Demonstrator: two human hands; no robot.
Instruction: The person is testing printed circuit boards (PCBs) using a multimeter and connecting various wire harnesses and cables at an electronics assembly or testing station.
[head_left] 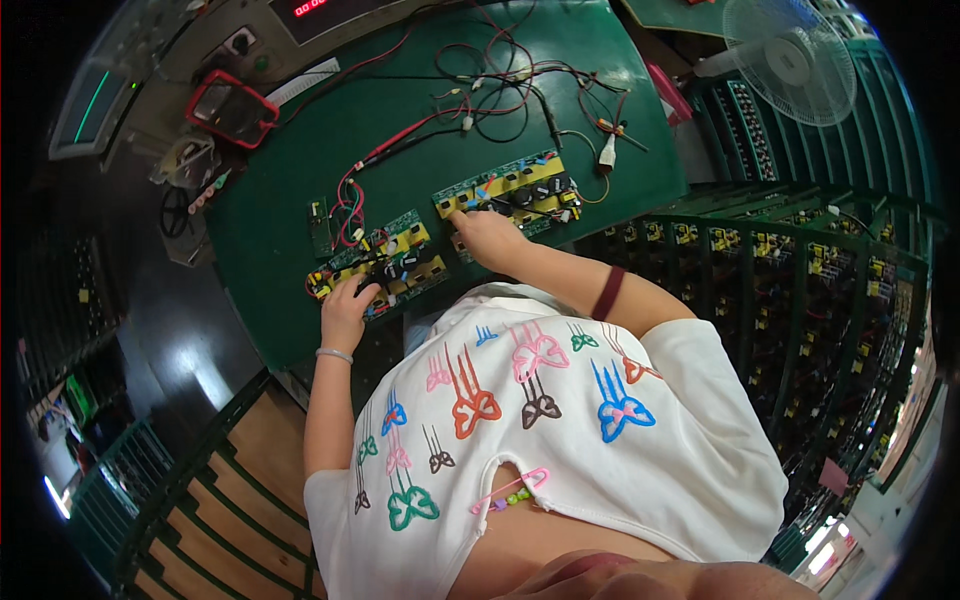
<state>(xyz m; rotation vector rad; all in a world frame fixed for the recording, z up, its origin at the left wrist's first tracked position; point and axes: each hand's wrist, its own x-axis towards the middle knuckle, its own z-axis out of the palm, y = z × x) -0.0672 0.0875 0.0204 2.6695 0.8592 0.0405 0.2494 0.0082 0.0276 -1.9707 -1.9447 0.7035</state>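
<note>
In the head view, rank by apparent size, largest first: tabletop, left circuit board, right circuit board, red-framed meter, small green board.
1. Tabletop
2. Left circuit board and right circuit board: too alike to rank, both partly covered
3. Red-framed meter
4. Small green board

The left circuit board (408,264) and right circuit board (512,186), both component-studded green and yellow, lie slantwise on the table (300,170).

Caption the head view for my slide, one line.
Left hand on one circuit board, right hand on another board, wires spread across the green table.
</note>
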